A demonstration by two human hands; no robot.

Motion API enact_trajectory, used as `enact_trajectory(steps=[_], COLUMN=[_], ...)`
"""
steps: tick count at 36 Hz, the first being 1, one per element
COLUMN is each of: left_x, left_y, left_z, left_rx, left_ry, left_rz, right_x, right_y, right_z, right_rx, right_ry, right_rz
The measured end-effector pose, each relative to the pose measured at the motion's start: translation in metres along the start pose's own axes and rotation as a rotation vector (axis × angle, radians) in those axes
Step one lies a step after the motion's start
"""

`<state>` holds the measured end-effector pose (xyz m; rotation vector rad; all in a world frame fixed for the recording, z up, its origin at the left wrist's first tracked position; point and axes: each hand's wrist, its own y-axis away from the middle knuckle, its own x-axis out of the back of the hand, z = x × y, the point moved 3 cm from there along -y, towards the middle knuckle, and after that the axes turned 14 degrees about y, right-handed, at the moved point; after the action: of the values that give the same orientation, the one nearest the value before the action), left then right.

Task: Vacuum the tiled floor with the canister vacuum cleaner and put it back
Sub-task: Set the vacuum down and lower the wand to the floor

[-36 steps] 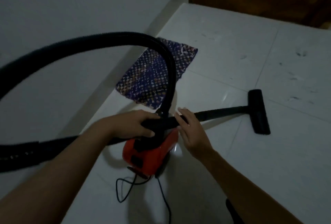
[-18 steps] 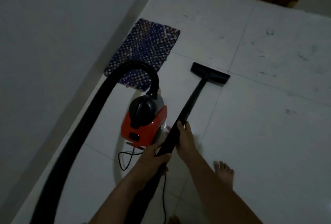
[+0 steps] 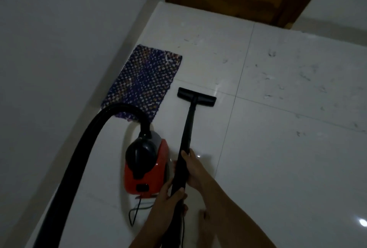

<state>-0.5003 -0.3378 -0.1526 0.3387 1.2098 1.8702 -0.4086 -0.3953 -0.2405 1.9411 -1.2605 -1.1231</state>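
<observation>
Both our hands grip the wand (image 3: pixel 187 126) at lower centre, left hand (image 3: pixel 168 198) below, right hand (image 3: pixel 193 170) above, fingers (image 3: pixel 178 192) curled round it, likely for leverage. Its floor head (image 3: pixel 196 96) lies flat mid-frame on the tiled floor (image 3: pixel 278 168), with the canister (image 3: pixel 147 168) just left.

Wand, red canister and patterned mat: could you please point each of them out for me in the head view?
wand (image 3: pixel 188 126), head view, on the bare tube above the hands.
red canister (image 3: pixel 158 176), head view, on its red side shell.
patterned mat (image 3: pixel 147 77), head view, on its middle.
</observation>
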Motion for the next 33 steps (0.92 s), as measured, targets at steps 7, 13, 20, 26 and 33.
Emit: enact_trajectory(steps=[7, 13, 20, 26, 33], left_x=[-0.030, -0.042, -0.046, -0.042, -0.025], left_y=[-0.033, -0.049, -0.065, -0.069, -0.076], left_z=[0.027, 0.056, 0.082, 0.104, 0.127], left_rx=[-0.007, -0.024, 0.013, 0.015, 0.009], left_ry=[0.117, 0.108, 0.086, 0.073, 0.007], left_rz=[-0.011, -0.038, -0.090, -0.130, -0.179], right_x=[0.009, 0.003, -0.002, -0.014, -0.040], right_y=[-0.031, -0.051, -0.065, -0.072, -0.077], right_z=[-0.033, -0.056, -0.077, -0.086, -0.095], right_rx=[-0.019, 0.035, 0.043, -0.003, 0.051], right_ry=[-0.199, -0.302, -0.345, -0.406, -0.318], right_rz=[0.001, 0.037, 0.053, 0.029, 0.089])
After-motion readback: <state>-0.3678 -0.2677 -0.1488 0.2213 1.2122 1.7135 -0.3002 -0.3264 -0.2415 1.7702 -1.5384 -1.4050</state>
